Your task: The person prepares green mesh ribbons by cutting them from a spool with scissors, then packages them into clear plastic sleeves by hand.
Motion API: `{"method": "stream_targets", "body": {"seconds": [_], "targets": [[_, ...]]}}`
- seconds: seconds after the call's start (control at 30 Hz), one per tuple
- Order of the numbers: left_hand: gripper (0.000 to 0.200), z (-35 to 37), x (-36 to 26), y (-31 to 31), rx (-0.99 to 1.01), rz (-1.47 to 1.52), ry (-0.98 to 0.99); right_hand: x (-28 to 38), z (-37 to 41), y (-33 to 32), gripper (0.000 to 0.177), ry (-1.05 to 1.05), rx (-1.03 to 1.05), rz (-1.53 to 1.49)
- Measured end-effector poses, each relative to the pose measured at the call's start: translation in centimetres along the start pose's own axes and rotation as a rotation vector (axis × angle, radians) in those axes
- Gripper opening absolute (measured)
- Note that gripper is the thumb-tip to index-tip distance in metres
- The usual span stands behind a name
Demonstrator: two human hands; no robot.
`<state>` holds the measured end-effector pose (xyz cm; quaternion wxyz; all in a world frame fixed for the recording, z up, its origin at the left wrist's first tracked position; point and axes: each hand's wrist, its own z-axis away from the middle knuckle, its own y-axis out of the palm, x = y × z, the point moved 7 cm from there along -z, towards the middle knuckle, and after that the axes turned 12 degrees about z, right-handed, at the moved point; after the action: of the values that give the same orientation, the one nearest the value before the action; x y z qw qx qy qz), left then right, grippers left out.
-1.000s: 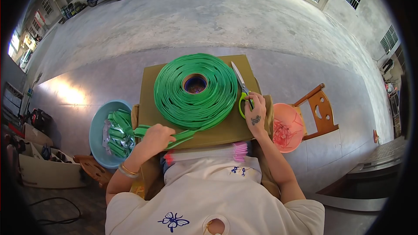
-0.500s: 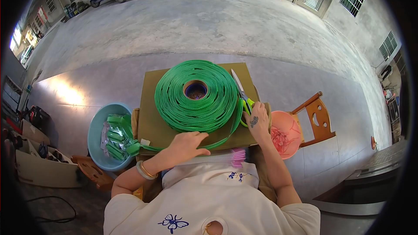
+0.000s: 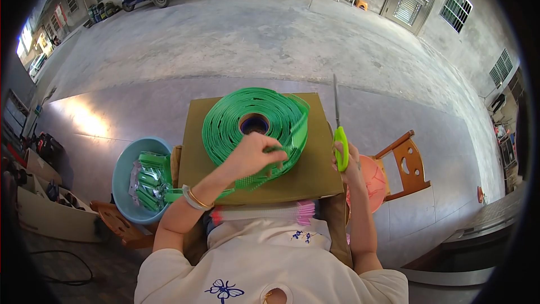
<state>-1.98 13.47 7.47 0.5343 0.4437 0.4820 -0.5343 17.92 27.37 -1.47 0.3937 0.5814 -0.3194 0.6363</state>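
Note:
A big coil of green mesh strip (image 3: 222, 118) lies flat on a brown box-like surface (image 3: 194, 135) in front of me, wound on a cardboard core. My left hand (image 3: 257, 153) is over the near side of the coil, its fingers pinched on the loose strip. That strip hangs off the coil's right side and runs left under my wrist. In my right hand (image 3: 352, 164) are scissors (image 3: 341, 143) with lime-green handles, held by the grips right of the box, blades pointing away and seemingly together.
At the left stands a blue basin (image 3: 121, 183) with bundled green pieces in clear wrap. A pink basin (image 3: 371, 174) holding red strips is at the right, by a wooden chair (image 3: 413, 163). White-and-pink mesh (image 3: 270, 213) lies across my lap.
My right hand has picked the scissors up off the box and raised them to the right. My left hand has moved forward and up over the coil, and the loose strip has shifted.

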Motion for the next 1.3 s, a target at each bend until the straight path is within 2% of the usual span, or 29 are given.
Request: {"method": "stream_targets", "body": {"seconds": [0.03,0.13,0.23,0.33,0.37,0.5,0.67,0.87,0.97,1.07,1.2,1.3], "targets": [[0.015,-0.1,-0.9,-1.5,-0.063,0.069,0.028,0.5,0.4,0.4,0.030,0.060,0.027,-0.052],[0.016,-0.4,-1.8,-5.6,-0.218,0.224,0.117,1.7,3.1,3.4,0.052,-0.054,0.406,-0.218],[0.017,0.0,-2.0,-7.5,-0.310,0.307,0.174,2.6,5.4,5.6,0.070,-0.122,0.626,0.154],[0.016,0.4,-1.8,-8.3,-0.364,0.329,0.241,2.7,7.1,7.1,0.078,-0.023,0.819,0.317],[0.016,0.5,-1.7,-8.5,-0.377,0.331,0.265,1.9,7.4,7.2,0.073,-0.040,0.868,0.319],[0.013,0.9,-1.4,-8.1,-0.369,0.234,0.254,2.0,8.2,8.6,0.059,-0.049,0.849,0.388],[0.013,2.0,-0.7,-6.7,-0.331,0.129,0.212,1.8,7.2,10.0,0.059,-0.064,0.853,0.370],[0.011,3.2,-0.2,-6.8,-0.366,0.286,0.167,2.6,7.1,10.5,0.057,-0.053,0.832,0.348],[0.010,3.4,0.0,-7.9,-0.481,0.120,0.239,2.5,7.6,10.7,0.054,-0.057,0.823,0.370],[0.011,3.3,0.1,-7.4,-0.463,0.221,0.236,2.6,7.8,11.3,0.053,-0.086,0.804,0.391],[0.011,3.4,-0.4,-6.9,-0.452,0.143,0.212,2.5,7.8,11.4,0.061,-0.063,0.825,0.506],[0.011,3.5,-0.3,-6.8,-0.441,0.149,0.199,2.4,7.7,11.5,0.055,-0.095,0.816,0.480]]}}
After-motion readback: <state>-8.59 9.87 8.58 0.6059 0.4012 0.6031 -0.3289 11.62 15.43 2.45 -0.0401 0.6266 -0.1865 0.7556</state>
